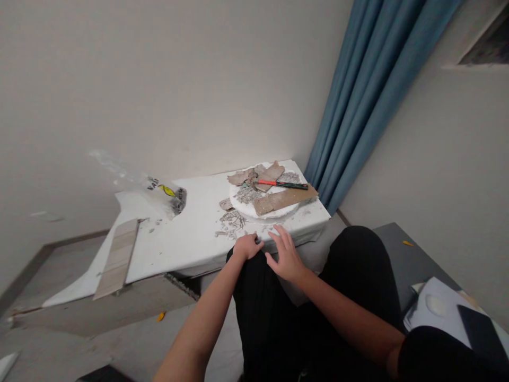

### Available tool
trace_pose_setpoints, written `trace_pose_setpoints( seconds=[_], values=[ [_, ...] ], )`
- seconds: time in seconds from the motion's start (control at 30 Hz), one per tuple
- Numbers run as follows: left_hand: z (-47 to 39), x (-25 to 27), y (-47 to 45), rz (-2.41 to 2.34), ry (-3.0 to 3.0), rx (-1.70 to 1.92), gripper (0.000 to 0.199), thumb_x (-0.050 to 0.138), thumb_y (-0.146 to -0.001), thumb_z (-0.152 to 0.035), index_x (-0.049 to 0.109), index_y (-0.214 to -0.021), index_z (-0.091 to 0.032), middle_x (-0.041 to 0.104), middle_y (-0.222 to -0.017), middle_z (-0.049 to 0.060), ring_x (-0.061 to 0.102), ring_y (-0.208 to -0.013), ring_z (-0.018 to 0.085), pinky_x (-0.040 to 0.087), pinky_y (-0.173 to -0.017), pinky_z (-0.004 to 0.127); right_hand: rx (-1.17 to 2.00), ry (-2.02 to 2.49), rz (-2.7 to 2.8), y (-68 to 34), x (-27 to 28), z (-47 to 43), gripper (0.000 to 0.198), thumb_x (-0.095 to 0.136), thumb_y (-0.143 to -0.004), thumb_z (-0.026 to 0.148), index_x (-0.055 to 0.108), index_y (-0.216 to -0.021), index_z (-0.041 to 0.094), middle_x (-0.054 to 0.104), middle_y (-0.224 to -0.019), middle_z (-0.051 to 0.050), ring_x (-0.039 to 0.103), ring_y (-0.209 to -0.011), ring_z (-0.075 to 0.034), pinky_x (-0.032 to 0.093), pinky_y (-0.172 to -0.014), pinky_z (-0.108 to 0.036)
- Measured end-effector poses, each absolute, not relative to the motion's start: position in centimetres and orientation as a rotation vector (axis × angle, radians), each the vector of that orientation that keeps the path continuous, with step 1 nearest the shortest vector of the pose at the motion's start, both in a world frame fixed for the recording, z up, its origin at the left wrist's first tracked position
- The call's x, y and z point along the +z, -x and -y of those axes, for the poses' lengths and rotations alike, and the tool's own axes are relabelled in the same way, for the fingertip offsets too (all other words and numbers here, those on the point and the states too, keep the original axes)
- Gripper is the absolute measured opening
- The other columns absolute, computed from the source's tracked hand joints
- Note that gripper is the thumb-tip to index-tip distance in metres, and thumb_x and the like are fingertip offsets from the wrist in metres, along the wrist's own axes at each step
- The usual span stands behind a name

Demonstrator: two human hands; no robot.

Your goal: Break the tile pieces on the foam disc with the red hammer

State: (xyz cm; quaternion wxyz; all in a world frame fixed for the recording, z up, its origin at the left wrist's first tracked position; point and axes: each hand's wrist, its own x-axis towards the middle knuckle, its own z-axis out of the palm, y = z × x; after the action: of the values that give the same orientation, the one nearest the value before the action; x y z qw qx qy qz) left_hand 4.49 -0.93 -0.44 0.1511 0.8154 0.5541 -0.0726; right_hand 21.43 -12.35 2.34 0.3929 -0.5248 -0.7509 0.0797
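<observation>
My left hand (pixel 247 246) rests on my knee at the front edge of the white-covered table (pixel 178 233). Its fingers are curled in, and whether something small sits in them is hidden. Just right of it, my right hand (pixel 288 258) is held open with fingers spread, holding nothing. Beyond both hands a round white board (pixel 243 208) bears broken brownish pieces (pixel 272 174), grey crumbs and a flat tan strip (pixel 286 200). A hammer (pixel 283 184) with a red and black handle lies across the pieces, its head among the debris.
Thin sticks and crumbs (pixel 233 222) lie beside the board. A clear plastic bag (pixel 163 193) with a yellow mark stands farther left, near a wood-look plank (pixel 118 257) overhanging the table edge. Blue curtain (pixel 369 95) hangs at right; papers (pixel 437 305) lie on a grey surface.
</observation>
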Motion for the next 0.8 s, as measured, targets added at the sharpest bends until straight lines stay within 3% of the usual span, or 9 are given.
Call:
trace_pose_setpoints(
  seconds=[0.17, 0.4, 0.63, 0.8],
  values=[
    [0.5, -0.8, -5.1, -1.409, -2.466, -0.247, 0.051, 0.040, -0.092, -0.063, 0.068, -0.099, -0.021, 0.076, -0.103, 0.013, 0.070, -0.096, 0.030, 0.048, -0.080, 0.038, 0.032, 1.315, 2.038, -25.1, 6.9, 9.8, 0.067, 0.062, -0.089, 0.034, 0.043, -0.153, 0.026, 0.025, -0.167, -0.012, 0.014, -0.156, -0.034, 0.017, -0.124, -0.061],
    [-0.1, -1.0, -5.5, -1.409, -2.432, -0.275, 0.044, 0.042, -0.093, -0.058, 0.068, -0.096, -0.023, 0.076, -0.101, 0.011, 0.069, -0.097, 0.029, 0.048, -0.081, 0.038, -0.083, 1.469, 2.171, -32.0, 7.7, -4.5, 0.083, 0.068, -0.088, 0.050, 0.034, -0.160, 0.026, 0.014, -0.171, -0.012, 0.002, -0.156, -0.040, -0.002, -0.120, -0.069],
    [-1.1, -1.2, -4.3, -1.566, -2.331, -0.299, 0.043, 0.041, -0.094, -0.057, 0.067, -0.096, -0.023, 0.076, -0.102, 0.010, 0.069, -0.099, 0.028, 0.048, -0.084, 0.037, 0.065, 1.854, 2.006, -37.7, 1.2, -13.4, 0.076, 0.053, -0.095, 0.063, 0.039, -0.158, 0.022, 0.013, -0.170, -0.017, 0.001, -0.155, -0.043, 0.005, -0.117, -0.072],
    [-2.1, -1.6, -2.5, -1.659, -2.217, -0.307, 0.042, 0.041, -0.094, -0.056, 0.067, -0.100, -0.024, 0.076, -0.104, 0.008, 0.068, -0.099, 0.026, 0.048, -0.084, 0.035, 0.166, 1.894, 2.139, -39.2, -2.1, -15.2, 0.077, 0.050, -0.096, 0.064, 0.037, -0.159, 0.022, 0.024, -0.167, -0.019, 0.012, -0.154, -0.041, 0.005, -0.117, -0.071]
  ],
)
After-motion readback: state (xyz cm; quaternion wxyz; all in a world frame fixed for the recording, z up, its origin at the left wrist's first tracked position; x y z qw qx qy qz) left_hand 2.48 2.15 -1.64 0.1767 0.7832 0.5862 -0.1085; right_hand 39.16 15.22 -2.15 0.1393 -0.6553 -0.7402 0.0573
